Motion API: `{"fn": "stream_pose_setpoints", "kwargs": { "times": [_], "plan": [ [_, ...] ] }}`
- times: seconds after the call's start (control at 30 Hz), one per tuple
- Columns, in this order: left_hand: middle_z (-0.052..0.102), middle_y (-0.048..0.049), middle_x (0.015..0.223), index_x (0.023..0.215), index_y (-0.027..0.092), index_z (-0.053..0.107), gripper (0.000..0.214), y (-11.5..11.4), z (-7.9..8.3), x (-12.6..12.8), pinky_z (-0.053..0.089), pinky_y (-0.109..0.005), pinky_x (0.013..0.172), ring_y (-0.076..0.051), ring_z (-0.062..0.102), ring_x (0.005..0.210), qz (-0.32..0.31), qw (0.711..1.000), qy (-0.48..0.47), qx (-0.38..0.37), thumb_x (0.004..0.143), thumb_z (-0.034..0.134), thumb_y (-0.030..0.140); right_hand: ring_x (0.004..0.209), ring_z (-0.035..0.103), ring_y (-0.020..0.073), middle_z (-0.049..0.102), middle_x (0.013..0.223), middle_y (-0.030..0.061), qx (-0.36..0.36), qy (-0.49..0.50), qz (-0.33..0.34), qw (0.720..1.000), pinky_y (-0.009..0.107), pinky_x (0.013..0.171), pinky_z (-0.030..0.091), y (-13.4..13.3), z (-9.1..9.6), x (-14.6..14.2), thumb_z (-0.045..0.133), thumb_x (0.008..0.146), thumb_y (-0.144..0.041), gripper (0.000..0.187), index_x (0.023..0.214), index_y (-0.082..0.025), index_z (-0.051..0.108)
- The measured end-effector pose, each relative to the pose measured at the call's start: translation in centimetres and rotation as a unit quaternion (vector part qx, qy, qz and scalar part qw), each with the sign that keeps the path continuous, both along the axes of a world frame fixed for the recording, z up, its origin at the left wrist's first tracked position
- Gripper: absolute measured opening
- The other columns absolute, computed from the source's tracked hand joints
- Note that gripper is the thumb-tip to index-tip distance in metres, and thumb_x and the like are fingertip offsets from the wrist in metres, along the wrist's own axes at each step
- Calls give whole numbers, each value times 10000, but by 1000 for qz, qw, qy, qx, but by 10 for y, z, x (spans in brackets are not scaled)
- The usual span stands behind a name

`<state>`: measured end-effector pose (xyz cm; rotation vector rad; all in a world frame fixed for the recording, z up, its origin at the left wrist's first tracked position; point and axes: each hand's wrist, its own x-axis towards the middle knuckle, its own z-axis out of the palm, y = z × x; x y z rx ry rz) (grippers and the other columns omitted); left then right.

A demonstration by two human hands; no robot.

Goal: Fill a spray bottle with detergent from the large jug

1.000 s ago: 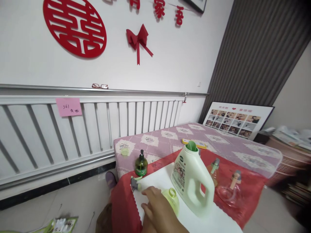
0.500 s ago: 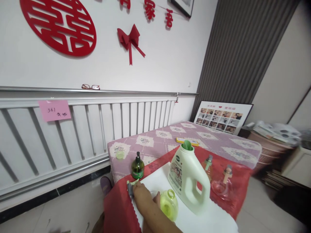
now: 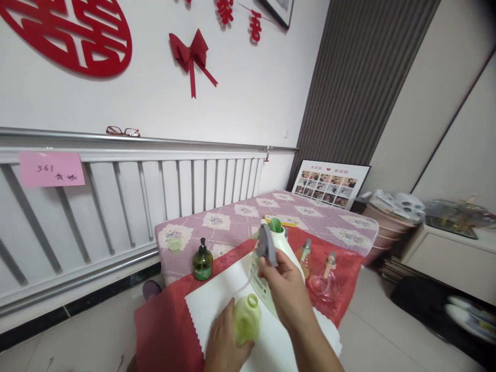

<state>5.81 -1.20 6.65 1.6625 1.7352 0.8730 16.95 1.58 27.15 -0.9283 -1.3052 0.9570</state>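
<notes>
My right hand (image 3: 285, 289) is raised over the table, fingers pinched on a grey spray nozzle (image 3: 267, 243) with a thin tube hanging below it. My left hand (image 3: 225, 343) wraps around a small yellow-green bottle (image 3: 246, 318) with an open neck, standing on a white cloth (image 3: 217, 305). Behind my right hand stands a large pale green detergent jug (image 3: 277, 243), mostly hidden by it.
A dark green pump bottle (image 3: 202, 261) stands at the left on the red tablecloth (image 3: 163, 325). Two small spray bottles (image 3: 306, 253) (image 3: 327, 274) stand to the right. A bed with a pink cover (image 3: 240, 217), a white radiator (image 3: 155, 191) and baskets (image 3: 387, 227) surround the table.
My right hand has picked the grey nozzle off the cloth and lifted it up in front of the jug. My left hand has come in and taken hold of the yellow-green bottle.
</notes>
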Motion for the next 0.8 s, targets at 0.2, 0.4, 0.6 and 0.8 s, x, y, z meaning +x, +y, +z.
{"fn": "stream_pose_setpoints", "kwargs": {
  "times": [0.2, 0.4, 0.6, 0.8],
  "plan": [
    [397, -177, 1545, 1464, 66, 315, 929, -2, 0, -3, 272, -426, 1215, -323, 357, 1425, -26, 998, 56, -9, 639, 615, 368, 697, 564, 181, 690, 796, 32, -15, 26, -84, 996, 290, 614, 461, -10, -10, 48, 747, 697, -458, 323, 908, -215, 713],
    [428, -162, 1528, 1453, 80, 336, 909, -7, 1, -1, 293, -412, 1200, -306, 382, 1411, -20, 998, 54, 10, 624, 606, 338, 795, 628, 219, 720, 850, 47, 10, -8, -73, 997, 313, 683, 507, -7, -23, 48, 733, 724, -456, 341, 965, -217, 703],
    [414, -176, 1532, 1458, 50, 320, 922, -7, 3, 0, 288, -412, 1201, -310, 377, 1415, -23, 998, 63, 5, 621, 594, 324, 779, 599, 179, 687, 889, 21, 26, -27, -50, 998, 283, 705, 489, -6, -22, 52, 706, 771, -429, 288, 981, -232, 679],
    [421, -169, 1529, 1458, 72, 330, 908, -7, 0, -1, 292, -442, 1198, -314, 373, 1414, -21, 998, 54, 15, 627, 601, 317, 789, 609, 206, 678, 819, 19, 7, -51, -27, 998, 314, 727, 483, 2, -38, 48, 707, 767, -424, 294, 978, -221, 681]
  ]
}}
